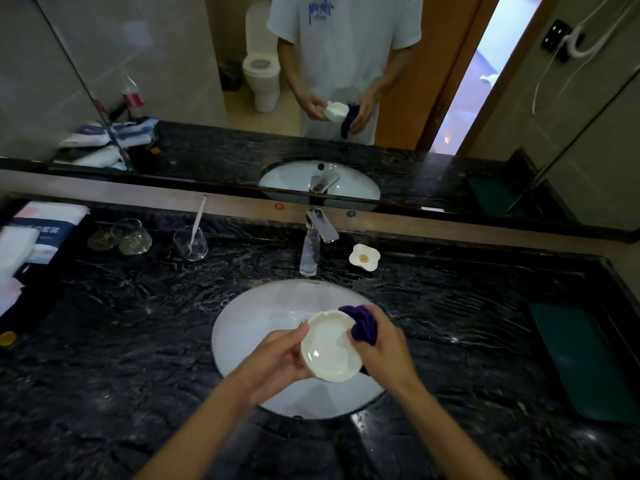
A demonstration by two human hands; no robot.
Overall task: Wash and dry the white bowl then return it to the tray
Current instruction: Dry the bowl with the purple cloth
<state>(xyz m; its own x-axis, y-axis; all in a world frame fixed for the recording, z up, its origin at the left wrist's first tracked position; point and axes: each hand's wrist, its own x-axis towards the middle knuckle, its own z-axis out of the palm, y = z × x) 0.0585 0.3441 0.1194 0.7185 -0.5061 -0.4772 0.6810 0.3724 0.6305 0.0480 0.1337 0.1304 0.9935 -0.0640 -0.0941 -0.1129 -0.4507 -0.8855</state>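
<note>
Over the white sink (249,327) I hold the white bowl (327,348), tilted with its inside facing up at me. My left hand (277,358) grips its left rim, thumb on the edge and fingers behind. My right hand (381,344) grips a purple cloth (362,323) and presses it against the bowl's right rim. A dark green tray (581,358) lies flat on the counter at the far right, with nothing on it.
The chrome faucet (313,242) stands behind the sink; no water runs. A small flower-shaped white dish (364,257) sits to its right. Glass cups (190,242) and folded towels (38,233) are at the back left of the black marble counter (121,323). A mirror spans the back.
</note>
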